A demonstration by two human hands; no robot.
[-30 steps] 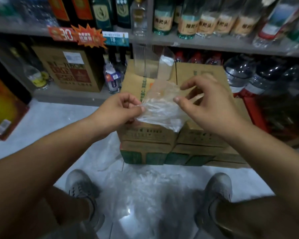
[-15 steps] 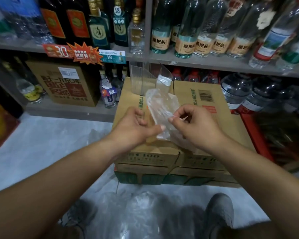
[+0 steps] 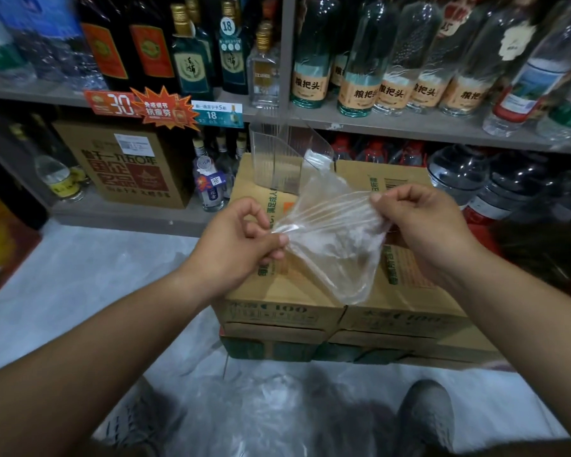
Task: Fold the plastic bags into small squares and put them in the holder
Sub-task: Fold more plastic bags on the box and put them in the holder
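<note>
Shop shelf (image 3: pixel 376 122) of glass bottles (image 3: pixel 310 61) behind; stacked brown cardboard cartons (image 3: pixel 277 308) in front. Clear, ribbed, angular holder (image 3: pixel 277 159) stands on the cartons. Thin transparent plastic bag (image 3: pixel 330 239), creased into pleats, is stretched above the cartons: fingers of my left hand (image 3: pixel 241 245) and right hand (image 3: pixel 422 232) each pinch one edge.
</note>
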